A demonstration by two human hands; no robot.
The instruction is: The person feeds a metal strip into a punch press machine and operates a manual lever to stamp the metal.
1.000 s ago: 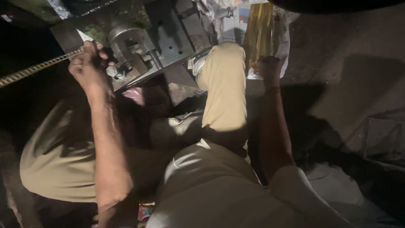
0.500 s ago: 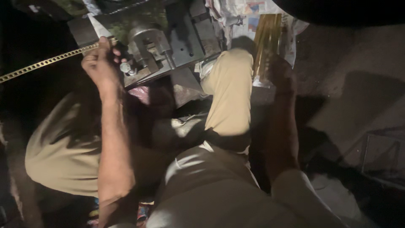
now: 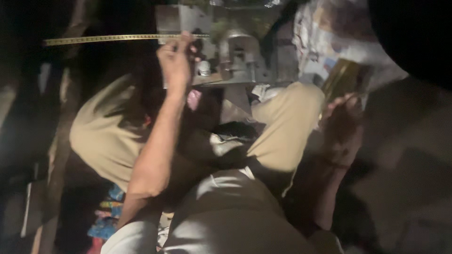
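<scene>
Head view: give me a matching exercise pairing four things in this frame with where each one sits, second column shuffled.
Things:
1. left hand
2. right hand
3. yellow strip
4. grey metal machine

Places:
A. top centre, beyond the bent knee
B. gripping the strip at upper centre-left
C. runs level from the upper left edge toward the machine
D. right of the knee, by a brass-coloured object

Pairs: 1-B, 2-D, 3-C, 4-A
</scene>
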